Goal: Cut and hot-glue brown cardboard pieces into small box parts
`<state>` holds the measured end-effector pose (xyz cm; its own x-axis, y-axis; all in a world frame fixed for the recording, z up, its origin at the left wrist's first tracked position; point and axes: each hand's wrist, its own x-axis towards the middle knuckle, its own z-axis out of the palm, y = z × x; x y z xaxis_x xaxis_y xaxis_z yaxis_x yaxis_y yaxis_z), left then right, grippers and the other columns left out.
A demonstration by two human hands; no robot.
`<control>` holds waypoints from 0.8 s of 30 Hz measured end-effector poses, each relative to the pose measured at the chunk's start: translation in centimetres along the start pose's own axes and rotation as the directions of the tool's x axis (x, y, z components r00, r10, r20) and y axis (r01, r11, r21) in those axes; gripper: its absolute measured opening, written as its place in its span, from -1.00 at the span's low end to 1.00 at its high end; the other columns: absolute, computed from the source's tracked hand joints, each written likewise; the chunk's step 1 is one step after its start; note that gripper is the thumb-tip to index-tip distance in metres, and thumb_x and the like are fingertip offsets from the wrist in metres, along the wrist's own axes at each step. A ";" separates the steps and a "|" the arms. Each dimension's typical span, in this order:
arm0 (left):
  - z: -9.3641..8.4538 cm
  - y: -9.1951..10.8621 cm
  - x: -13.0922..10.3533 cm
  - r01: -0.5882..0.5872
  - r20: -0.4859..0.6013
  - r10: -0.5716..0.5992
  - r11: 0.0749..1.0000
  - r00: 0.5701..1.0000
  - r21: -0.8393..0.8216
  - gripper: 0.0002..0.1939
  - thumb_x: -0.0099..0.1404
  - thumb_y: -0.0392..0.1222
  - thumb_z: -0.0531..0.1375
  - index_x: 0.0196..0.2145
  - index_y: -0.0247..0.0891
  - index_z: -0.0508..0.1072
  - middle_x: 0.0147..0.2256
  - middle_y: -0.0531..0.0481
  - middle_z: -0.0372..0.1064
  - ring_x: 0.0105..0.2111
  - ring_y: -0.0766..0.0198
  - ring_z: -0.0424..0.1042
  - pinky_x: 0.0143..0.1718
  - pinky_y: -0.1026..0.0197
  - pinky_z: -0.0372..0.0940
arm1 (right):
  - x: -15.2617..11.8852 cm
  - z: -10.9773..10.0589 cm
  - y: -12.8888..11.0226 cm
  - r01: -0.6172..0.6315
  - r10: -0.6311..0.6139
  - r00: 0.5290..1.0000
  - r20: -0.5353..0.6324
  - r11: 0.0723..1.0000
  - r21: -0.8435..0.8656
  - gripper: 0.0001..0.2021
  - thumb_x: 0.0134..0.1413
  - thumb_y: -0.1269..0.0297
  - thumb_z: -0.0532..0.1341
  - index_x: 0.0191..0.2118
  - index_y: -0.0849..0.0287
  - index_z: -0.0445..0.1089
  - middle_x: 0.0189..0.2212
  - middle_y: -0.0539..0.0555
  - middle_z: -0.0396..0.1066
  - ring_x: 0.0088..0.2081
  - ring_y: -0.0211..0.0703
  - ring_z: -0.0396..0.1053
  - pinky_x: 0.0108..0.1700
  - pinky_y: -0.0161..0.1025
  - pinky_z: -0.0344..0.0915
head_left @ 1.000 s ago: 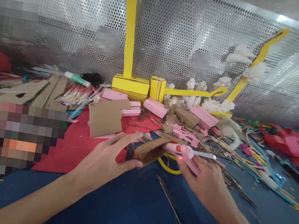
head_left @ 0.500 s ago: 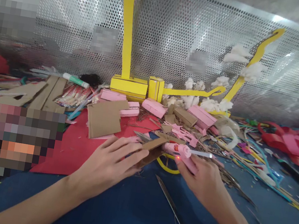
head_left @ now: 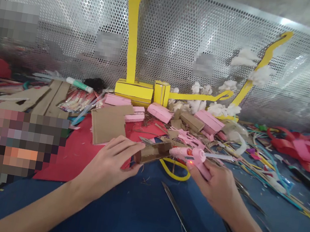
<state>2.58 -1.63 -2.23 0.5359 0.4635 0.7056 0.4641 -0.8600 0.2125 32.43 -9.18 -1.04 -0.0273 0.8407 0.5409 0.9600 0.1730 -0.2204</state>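
Note:
Between thumb and fingers, my left hand point(head_left: 114, 164) grips the left end of a small brown cardboard box point(head_left: 155, 152), whose open inside shows. My right hand point(head_left: 217, 187) is wrapped round the handle of a pink glue gun point(head_left: 188, 154). A glue stick point(head_left: 219, 156) pokes out of the gun's back, and a small red light glows on its side. The gun's nozzle is at the box's right end; whether they touch is hard to tell. Just beneath the gun lies a yellow ring point(head_left: 175, 174).
A metal blade point(head_left: 182, 219) lies on the blue table point(head_left: 113, 220) in front. Red sheet point(head_left: 68, 153) and cardboard square point(head_left: 109, 124) are at left. Behind stand pink boxes point(head_left: 160, 113), yellow shapes point(head_left: 134, 90) and a perforated metal panel point(head_left: 171, 35). Sticks and scraps cover the right side.
The cardboard piece has tilted, so its hollow inside now shows. My left fingers have drawn back to its left end. The glue gun has turned more side-on and shifted slightly right.

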 end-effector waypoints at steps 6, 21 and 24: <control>0.1 -0.7 0.1 0.288 -0.006 -0.290 0.952 0.957 -0.100 -0.67 0.27 -0.20 0.33 0.00 -0.19 0.54 -0.15 -0.06 0.55 -0.14 0.16 0.51 -0.07 0.12 0.44 | 0.1 -0.1 0.2 -0.035 0.035 0.999 -0.019 0.999 -0.007 -0.52 0.27 0.03 0.18 -0.57 0.05 -0.04 -0.67 -0.16 -0.06 -0.57 -0.31 -0.09 -0.51 -0.27 -0.07; 0.7 -2.9 0.1 0.685 0.148 -0.681 0.649 0.717 -0.332 -0.60 0.15 0.11 0.38 -0.15 -0.19 0.66 -0.30 -0.04 0.62 -0.32 0.14 0.55 -0.26 0.16 0.41 | 0.4 -0.9 0.6 -0.151 0.151 0.987 -0.063 0.988 -0.006 -0.49 0.22 -0.06 0.14 -0.60 0.04 -0.09 -0.69 -0.16 -0.15 -0.62 -0.33 -0.11 -0.55 -0.25 -0.11; 0.9 -3.4 0.1 0.699 0.184 -0.706 0.561 0.683 -0.443 -0.60 0.13 0.12 0.40 -0.18 -0.20 0.66 -0.25 -0.06 0.63 -0.25 0.10 0.58 -0.20 0.15 0.43 | 0.3 -0.9 0.6 -0.189 0.191 0.979 -0.066 0.981 0.042 -0.48 0.22 -0.08 0.14 -0.60 0.04 -0.07 -0.68 -0.15 -0.15 -0.61 -0.32 -0.11 -0.56 -0.26 -0.11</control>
<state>1.75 1.55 -3.50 0.1682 0.9636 0.2077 0.3229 -0.2530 0.9120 33.25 -9.26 -0.30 0.1751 0.8225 0.5411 0.9353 0.0326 -0.3523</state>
